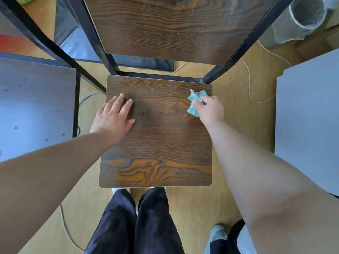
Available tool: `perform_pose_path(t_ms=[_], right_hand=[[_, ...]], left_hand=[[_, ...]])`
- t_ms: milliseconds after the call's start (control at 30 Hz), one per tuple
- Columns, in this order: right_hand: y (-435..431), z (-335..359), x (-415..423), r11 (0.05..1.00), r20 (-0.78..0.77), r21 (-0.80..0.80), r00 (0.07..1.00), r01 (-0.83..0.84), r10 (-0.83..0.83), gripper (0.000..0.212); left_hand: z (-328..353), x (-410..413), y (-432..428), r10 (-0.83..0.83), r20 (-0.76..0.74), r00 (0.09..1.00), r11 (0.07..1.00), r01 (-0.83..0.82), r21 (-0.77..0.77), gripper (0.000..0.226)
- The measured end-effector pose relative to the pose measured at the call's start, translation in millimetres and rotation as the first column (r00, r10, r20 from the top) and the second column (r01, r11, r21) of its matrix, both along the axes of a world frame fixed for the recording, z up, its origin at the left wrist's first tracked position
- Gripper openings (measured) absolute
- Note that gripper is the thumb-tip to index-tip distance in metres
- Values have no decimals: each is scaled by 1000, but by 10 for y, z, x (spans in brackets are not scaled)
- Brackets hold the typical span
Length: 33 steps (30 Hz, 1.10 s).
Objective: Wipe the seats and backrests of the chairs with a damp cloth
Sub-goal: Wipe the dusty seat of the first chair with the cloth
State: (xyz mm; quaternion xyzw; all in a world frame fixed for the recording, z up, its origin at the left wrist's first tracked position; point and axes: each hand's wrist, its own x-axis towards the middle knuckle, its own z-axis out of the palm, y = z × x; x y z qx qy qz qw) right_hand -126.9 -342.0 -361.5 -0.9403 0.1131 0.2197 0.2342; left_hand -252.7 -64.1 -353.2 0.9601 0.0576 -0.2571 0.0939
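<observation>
The left hand [112, 116] lies flat with fingers spread on the seat [156, 143] near its left edge, holding nothing. Because it only presses down and does not grip, a hard stroke could make the seat skid on the smooth floor [229, 125]. Near the seat's far right corner the cloth [195, 102] touches the wood, bunched in the curled fingers of the right hand [211, 109]. So small a wad may skip strips of the surface or slide off the right edge.

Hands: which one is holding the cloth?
The right hand: it grips the crumpled teal cloth, while the left hand lies flat and empty on the wooden seat.
</observation>
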Motion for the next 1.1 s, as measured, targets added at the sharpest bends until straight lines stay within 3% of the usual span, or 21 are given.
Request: perform_pose_path(t_ms=[267,700,933,1100], right_hand=[[627,-41,-565,991,16,94,996,-91,90,37],[1382,-96,-1481,908,-46,203,923,-366,382,32],[1527,-90,-2190,807,-52,218,819,-548,571,33],[1506,-83,-2686,721,-147,340,723,-604,675,31]], left_hand=[[24,-253,145,26,-7,1000,1000,-26,-4,66],[105,-1099,470,70,-51,996,998,-69,11,62],[93,-1600,544,126,-65,990,992,-126,8,61],[105,-1845,601,143,-80,986,990,-144,-7,58]])
